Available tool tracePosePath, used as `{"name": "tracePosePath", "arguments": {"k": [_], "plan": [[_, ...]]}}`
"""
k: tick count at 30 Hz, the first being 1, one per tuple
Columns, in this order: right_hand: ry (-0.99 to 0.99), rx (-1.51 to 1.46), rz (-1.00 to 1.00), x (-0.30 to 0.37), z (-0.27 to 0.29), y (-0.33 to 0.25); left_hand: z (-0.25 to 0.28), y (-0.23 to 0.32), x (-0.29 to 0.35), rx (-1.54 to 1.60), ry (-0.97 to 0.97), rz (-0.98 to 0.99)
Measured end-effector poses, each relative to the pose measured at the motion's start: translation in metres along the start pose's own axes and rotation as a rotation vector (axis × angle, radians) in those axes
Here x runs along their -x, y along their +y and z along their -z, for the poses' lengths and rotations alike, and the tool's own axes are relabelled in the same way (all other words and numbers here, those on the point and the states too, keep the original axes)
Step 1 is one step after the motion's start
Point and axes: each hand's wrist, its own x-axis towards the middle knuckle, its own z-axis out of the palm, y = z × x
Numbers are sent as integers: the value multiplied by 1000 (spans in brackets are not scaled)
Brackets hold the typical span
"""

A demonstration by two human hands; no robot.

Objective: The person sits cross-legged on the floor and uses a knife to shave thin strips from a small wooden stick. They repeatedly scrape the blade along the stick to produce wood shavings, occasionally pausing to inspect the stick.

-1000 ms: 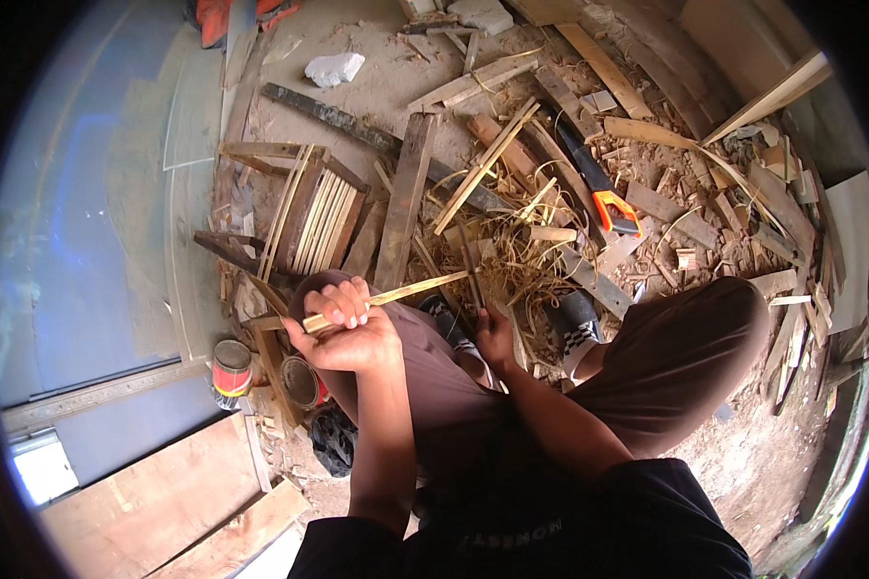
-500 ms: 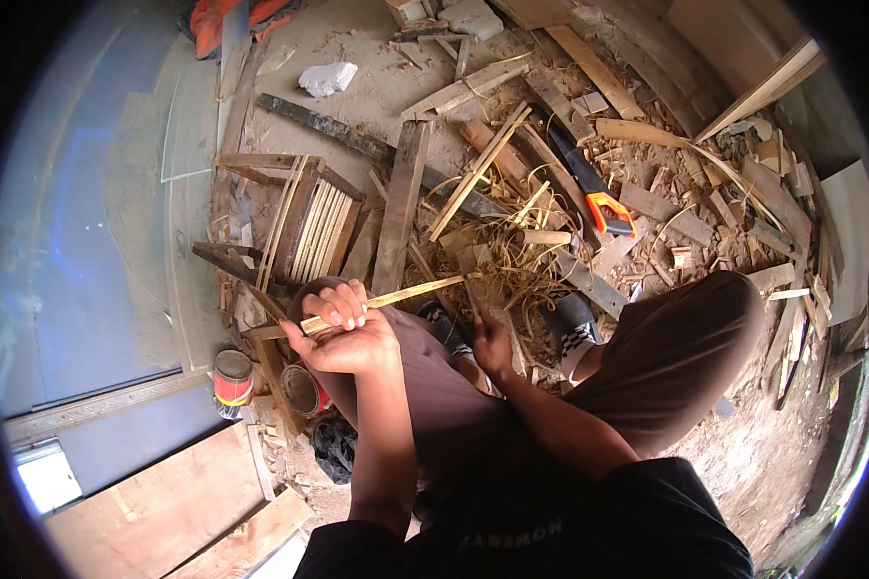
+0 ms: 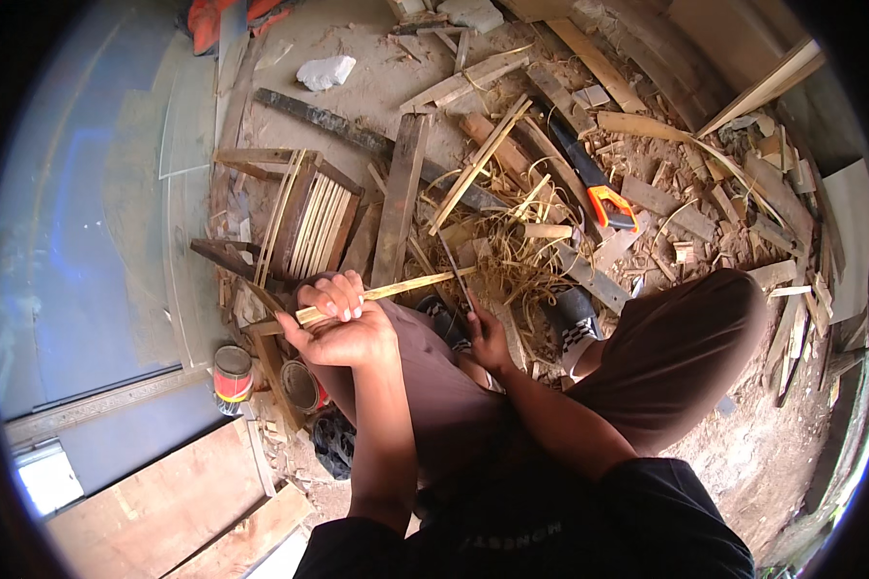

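My left hand (image 3: 346,323) is closed, palm up, around one end of a thin pale bamboo strip (image 3: 406,286). The strip points right, over my left knee toward the middle. My right hand (image 3: 489,340) grips a knife (image 3: 457,272) with a long narrow blade; its handle is mostly hidden in the fingers. The blade crosses the strip near its far end and looks to be against it. Below and beyond lies a tangled heap of bamboo shavings (image 3: 526,270) between my feet.
A small wooden frame (image 3: 304,217) with pale slats stands at left. A handsaw (image 3: 603,198) with an orange handle lies among scrap boards (image 3: 401,198) and chips. Two paint cans (image 3: 232,372) and a black plastic bag (image 3: 334,444) sit near my left leg. A glass sheet (image 3: 87,212) lies far left.
My right hand has turned slightly, and the knife blade now shows as a thin line tilted up and left across the strip. My left hand has barely moved.
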Motion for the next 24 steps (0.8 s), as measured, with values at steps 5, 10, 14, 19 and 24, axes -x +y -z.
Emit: {"name": "tracePosePath", "arguments": {"k": [5, 10, 14, 19, 24], "plan": [[-17, 142, -320, 1, 15, 27, 5, 4, 2, 24, -33, 40], [17, 176, -97, -7, 6, 40, 4, 1, -5, -20, -2, -13], [5, 301, -348, -11, 16, 25, 15, 6, -8, -40, -50, -27], [145, 252, -180, -18, 25, -15, -22, 58, -49, -64, -186, -238], [225, -323, -331, -64, 81, -181, -39, 79, -124, 76, -56, -304]]}}
